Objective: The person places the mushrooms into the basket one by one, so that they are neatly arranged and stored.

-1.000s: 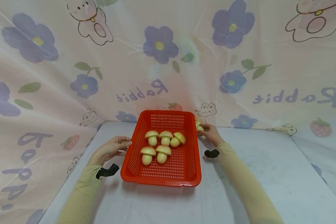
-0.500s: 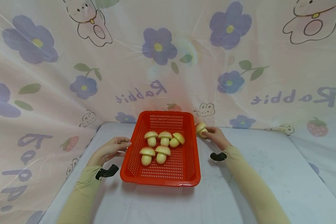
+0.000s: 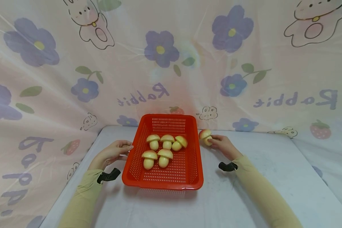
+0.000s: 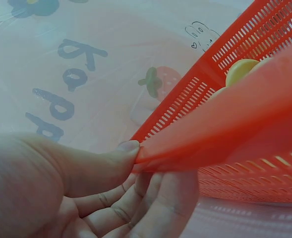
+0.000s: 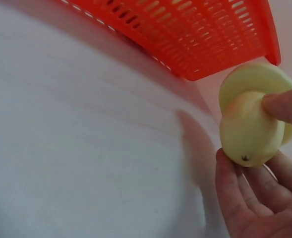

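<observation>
A red perforated plastic basket (image 3: 192,171) stands mid-table with several toy mushrooms (image 3: 163,162) lying in it, pale yellow with reddish-tinged caps. My left hand (image 3: 114,152) pinches the basket's left rim; in the left wrist view the thumb (image 4: 101,166) lies on top of the rim with fingers underneath. To the right of the basket my right hand (image 3: 223,146) holds another mushroom (image 3: 205,136) by its stem, cap toward the basket. In the right wrist view, the thumb presses one side of that mushroom (image 5: 252,129) and the fingers support it from below.
The white table (image 3: 231,196) extends around the basket and ends at a printed curtain (image 3: 188,79) behind and on the left. Black wrist mounts (image 3: 228,167) stick out from both sleeves. The basket's far end stands near the curtain.
My right hand has drawn the mushroom out from behind the basket's right wall, moving right and toward me, so the mushroom now shows fully. The left hand keeps its grip on the rim.
</observation>
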`<action>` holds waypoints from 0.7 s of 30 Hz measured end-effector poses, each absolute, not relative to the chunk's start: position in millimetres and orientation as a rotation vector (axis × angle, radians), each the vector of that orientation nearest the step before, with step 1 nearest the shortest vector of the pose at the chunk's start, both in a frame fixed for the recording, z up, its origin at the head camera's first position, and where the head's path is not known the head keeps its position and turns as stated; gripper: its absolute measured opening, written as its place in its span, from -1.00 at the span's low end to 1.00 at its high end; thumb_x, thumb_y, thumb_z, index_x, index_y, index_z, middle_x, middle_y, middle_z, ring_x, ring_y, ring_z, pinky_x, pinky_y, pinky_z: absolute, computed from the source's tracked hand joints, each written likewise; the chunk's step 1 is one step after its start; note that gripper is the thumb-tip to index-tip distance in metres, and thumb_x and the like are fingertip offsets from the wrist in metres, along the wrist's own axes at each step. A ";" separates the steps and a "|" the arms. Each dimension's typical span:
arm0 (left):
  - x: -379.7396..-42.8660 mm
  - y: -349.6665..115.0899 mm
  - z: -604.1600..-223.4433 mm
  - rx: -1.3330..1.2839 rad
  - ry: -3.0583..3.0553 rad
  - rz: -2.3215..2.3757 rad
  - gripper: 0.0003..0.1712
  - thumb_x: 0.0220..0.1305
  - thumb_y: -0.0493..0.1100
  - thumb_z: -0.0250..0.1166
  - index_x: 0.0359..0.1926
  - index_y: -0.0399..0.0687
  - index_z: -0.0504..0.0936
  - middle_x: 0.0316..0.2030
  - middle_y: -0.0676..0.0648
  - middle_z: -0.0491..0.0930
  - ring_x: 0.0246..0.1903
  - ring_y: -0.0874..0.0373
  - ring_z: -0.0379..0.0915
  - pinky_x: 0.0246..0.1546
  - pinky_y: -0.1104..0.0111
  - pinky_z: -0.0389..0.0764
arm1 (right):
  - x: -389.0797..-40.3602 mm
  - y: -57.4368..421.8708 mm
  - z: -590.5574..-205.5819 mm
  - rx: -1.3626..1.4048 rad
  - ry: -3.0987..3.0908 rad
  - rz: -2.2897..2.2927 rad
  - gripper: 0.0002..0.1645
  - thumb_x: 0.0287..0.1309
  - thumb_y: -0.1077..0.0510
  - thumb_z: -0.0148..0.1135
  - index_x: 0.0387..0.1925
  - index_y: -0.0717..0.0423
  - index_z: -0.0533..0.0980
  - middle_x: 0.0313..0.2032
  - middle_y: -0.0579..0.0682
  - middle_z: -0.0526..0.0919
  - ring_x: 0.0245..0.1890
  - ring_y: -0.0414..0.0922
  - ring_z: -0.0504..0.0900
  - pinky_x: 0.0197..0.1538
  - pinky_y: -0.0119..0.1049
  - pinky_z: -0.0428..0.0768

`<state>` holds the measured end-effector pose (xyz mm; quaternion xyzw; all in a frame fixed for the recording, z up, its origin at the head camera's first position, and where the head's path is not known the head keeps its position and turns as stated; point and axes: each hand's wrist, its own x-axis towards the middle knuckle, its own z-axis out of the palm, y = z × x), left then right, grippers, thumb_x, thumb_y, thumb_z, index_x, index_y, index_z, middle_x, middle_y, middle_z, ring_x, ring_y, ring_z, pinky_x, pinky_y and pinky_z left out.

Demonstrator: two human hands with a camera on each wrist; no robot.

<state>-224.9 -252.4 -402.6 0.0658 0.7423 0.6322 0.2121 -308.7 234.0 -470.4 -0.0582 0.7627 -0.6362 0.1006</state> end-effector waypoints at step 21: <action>-224.4 -253.3 -404.3 0.191 2.067 1.753 -0.53 0.41 -0.18 0.13 0.12 -0.52 0.32 -0.19 -0.19 0.57 -0.30 0.07 0.56 -0.21 0.18 0.65 | -272.0 251.4 -463.4 -0.151 2.074 -2.108 -0.13 0.29 0.20 0.19 0.42 0.27 -0.08 -0.09 0.08 0.54 -0.18 -0.21 0.62 -0.02 -0.26 0.59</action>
